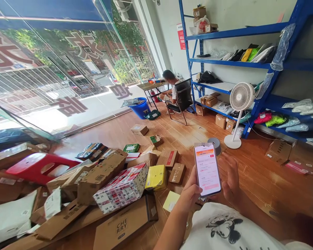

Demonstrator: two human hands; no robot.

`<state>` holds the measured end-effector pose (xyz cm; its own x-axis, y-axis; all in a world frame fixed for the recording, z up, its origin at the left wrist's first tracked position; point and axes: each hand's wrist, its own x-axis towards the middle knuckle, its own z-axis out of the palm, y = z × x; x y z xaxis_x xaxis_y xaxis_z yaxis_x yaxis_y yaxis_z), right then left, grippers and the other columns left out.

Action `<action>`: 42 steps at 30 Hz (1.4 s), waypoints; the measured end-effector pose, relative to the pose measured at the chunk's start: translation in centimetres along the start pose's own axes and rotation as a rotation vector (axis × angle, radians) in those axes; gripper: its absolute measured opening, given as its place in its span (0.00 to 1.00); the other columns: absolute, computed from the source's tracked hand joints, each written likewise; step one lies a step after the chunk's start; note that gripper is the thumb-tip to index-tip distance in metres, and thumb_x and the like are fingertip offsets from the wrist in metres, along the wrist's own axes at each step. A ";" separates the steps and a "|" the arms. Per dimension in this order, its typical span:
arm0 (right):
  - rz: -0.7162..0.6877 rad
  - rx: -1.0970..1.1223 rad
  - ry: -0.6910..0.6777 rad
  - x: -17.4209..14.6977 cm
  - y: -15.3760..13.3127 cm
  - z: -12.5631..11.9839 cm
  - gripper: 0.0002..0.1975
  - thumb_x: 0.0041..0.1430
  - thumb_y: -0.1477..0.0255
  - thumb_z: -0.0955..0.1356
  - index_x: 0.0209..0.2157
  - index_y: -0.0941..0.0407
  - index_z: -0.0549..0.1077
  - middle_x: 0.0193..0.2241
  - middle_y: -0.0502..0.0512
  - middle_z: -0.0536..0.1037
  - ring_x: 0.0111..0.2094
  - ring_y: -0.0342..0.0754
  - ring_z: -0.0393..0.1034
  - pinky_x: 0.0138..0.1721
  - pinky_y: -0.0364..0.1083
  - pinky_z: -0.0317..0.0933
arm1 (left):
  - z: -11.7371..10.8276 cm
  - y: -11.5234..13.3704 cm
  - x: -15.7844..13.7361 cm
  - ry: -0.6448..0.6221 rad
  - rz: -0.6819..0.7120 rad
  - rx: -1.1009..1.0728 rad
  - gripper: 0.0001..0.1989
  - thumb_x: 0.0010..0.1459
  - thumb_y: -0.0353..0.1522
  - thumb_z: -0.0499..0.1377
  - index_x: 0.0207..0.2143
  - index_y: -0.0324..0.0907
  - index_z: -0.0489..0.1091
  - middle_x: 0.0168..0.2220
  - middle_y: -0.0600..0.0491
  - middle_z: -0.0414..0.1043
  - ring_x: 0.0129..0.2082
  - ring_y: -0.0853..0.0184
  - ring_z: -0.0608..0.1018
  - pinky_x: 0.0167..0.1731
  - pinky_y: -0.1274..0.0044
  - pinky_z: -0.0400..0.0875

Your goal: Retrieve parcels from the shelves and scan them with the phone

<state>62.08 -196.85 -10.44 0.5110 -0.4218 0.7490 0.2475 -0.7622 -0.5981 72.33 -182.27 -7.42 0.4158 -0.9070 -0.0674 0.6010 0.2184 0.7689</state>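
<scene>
A smartphone (208, 170) with a lit pink and white screen is held upright in front of my shirt. My left hand (191, 185) grips it along its left edge, with the thumb over the lower left of the screen. Just right of the phone, my right hand (231, 177) hovers with its fingers apart and nothing in them. The writing on the screen is too small to read. Beyond the phone's top right corner sits a grey round object (215, 146) on the floor.
Many parcels lie left, among them a CHERRY carton (125, 225), a patterned box (122, 187) and a red stool (41, 168). A white fan (242, 97) stands before blue shelves (234, 33). A person (172, 88) sits at a table (148, 86) near a blue bin (141, 109).
</scene>
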 end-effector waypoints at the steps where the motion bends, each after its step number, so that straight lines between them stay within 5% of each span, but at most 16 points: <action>1: 0.035 0.041 0.007 0.0 0.2 0.2 0.29 0.68 0.52 0.54 0.67 0.45 0.57 0.64 0.60 0.59 0.61 0.67 0.57 0.58 0.70 0.55 | -0.1 0.0 0.0 -0.001 -0.003 0.001 0.49 0.41 0.26 0.57 0.69 0.52 0.54 0.64 0.52 0.66 0.66 0.48 0.63 0.59 0.59 0.67; 14: 0.225 0.284 -0.019 0.7 0.0 1.0 0.27 0.70 0.53 0.55 0.63 0.50 0.64 0.58 0.62 0.68 0.55 0.59 0.67 0.52 0.58 0.65 | -1.0 -0.1 1.0 0.030 0.036 -0.002 0.45 0.38 0.27 0.57 0.64 0.49 0.61 0.63 0.50 0.66 0.64 0.48 0.65 0.59 0.60 0.66; 24: -0.243 -0.085 0.132 -0.8 1.2 1.0 0.21 0.67 0.60 0.58 0.54 0.42 0.76 0.55 0.58 0.67 0.52 0.64 0.62 0.53 0.70 0.59 | -2.3 -0.8 1.5 -0.003 0.047 -0.070 0.43 0.38 0.28 0.57 0.62 0.53 0.64 0.60 0.51 0.70 0.60 0.46 0.70 0.42 0.65 0.77; 31: -0.276 -0.110 0.197 -0.9 1.2 1.2 0.23 0.67 0.60 0.56 0.44 0.44 0.82 0.52 0.59 0.68 0.49 0.62 0.60 0.50 0.68 0.62 | -0.4 1.2 0.6 -0.005 0.002 -0.052 0.38 0.45 0.29 0.58 0.63 0.48 0.63 0.61 0.50 0.69 0.64 0.49 0.66 0.61 0.59 0.64; 36: -0.309 -0.113 0.191 -0.9 1.4 1.1 0.23 0.69 0.60 0.56 0.44 0.46 0.82 0.53 0.59 0.69 0.50 0.62 0.60 0.51 0.67 0.60 | -0.1 1.3 0.8 -0.033 0.038 -0.026 0.40 0.45 0.30 0.58 0.64 0.48 0.62 0.63 0.51 0.67 0.65 0.49 0.65 0.63 0.58 0.62; 42: -0.173 -0.129 0.072 0.0 0.9 0.5 0.29 0.69 0.54 0.52 0.48 0.49 0.80 0.61 0.59 0.63 0.57 0.66 0.58 0.57 0.69 0.53 | 0.4 1.4 0.8 -0.058 0.029 -0.008 0.43 0.46 0.31 0.59 0.67 0.49 0.58 0.63 0.49 0.67 0.64 0.49 0.65 0.61 0.58 0.65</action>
<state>62.78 -197.29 -11.13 0.4088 -0.3098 0.8584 0.2165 -0.8808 -0.4210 73.22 -182.82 -6.12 0.3933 -0.9194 -0.0078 0.5949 0.2480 0.7646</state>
